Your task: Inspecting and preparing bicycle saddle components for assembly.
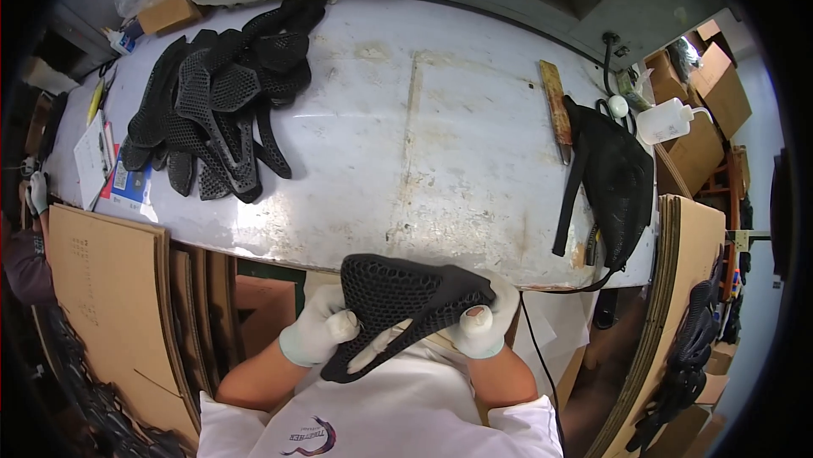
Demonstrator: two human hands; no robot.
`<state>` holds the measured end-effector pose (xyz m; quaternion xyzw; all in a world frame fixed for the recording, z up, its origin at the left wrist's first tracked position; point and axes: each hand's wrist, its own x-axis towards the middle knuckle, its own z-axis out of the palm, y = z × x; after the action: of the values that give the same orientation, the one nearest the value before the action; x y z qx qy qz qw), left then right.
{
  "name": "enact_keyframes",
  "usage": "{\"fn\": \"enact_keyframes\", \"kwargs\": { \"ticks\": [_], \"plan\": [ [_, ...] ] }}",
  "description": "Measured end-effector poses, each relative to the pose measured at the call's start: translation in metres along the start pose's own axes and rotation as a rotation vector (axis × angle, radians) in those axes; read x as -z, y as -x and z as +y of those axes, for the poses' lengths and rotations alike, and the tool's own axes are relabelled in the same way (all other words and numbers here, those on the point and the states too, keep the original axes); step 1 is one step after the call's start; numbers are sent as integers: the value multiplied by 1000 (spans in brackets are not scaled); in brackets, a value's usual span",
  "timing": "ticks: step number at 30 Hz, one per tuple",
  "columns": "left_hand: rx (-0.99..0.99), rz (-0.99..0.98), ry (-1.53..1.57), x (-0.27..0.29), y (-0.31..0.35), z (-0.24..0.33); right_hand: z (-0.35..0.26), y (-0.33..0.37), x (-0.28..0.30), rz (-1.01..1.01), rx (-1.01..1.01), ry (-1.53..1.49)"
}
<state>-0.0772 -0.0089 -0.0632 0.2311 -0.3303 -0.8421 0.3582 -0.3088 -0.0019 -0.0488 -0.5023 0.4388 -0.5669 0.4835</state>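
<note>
Both hands wore white gloves — left hand [322, 322] and right hand [491, 327] each had fingers closed on opposite sides of a black mesh piece [385, 289], up by the desk's [347, 162] near edge. A pile of similar black pieces [222, 90] sat toward the far left corner — a black strapped thing [616, 179] lay along the right edge.
</note>
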Motion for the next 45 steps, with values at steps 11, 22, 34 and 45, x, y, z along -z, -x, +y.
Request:
{"fn": "enact_keyframes", "kwargs": {
  "ticks": [11, 22, 34, 45],
  "plan": [
    [-372, -116, -591, -14, -14, 57, -6, -14, 6, -320, 495, 72],
    [-393, 126, -838, -38, -12, 43, -10, 0, 1, -243, 379, 115],
    [-498, 13, -775, -33, -14, 33, -21, -8, 11, -349, 493, 396],
    [-447, 55, -722, -33, -12, 32, -28, -8, 5, -316, 494, 464]
  ]
}}
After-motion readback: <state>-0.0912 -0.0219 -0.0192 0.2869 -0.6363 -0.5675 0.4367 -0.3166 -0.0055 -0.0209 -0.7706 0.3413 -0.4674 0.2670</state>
